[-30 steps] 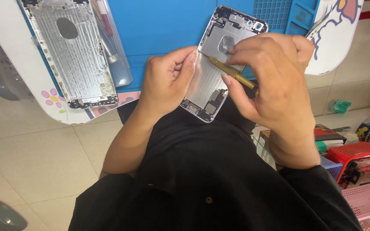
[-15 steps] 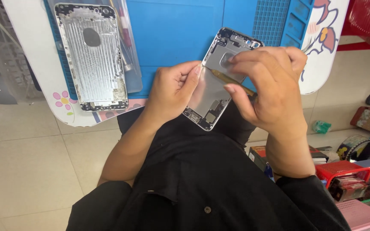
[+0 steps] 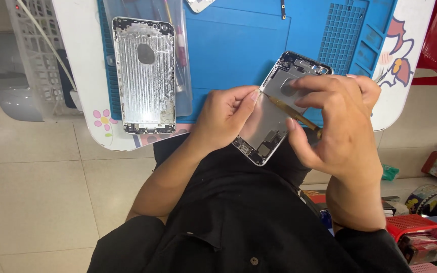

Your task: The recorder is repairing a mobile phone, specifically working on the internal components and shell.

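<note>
Two hands stayed clamped on work: the left hand [image 3: 227, 117] gripped the open silver metal phone housing [image 3: 274, 114], now lowered toward six o'clock. The right hand [image 3: 341, 115] pinched a thin brass-coloured tool [image 3: 292, 112], its tip shifted toward nine o'clock, so prying continued.

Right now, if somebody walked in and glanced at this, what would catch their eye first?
Probably the opened silver phone housing held mid-frame over the lap, gripped by the left hand while the right hand presses a thin brass-coloured tool across it. Next, the bright blue work mat on the table behind, with a second empty phone shell lying at its left.
</note>
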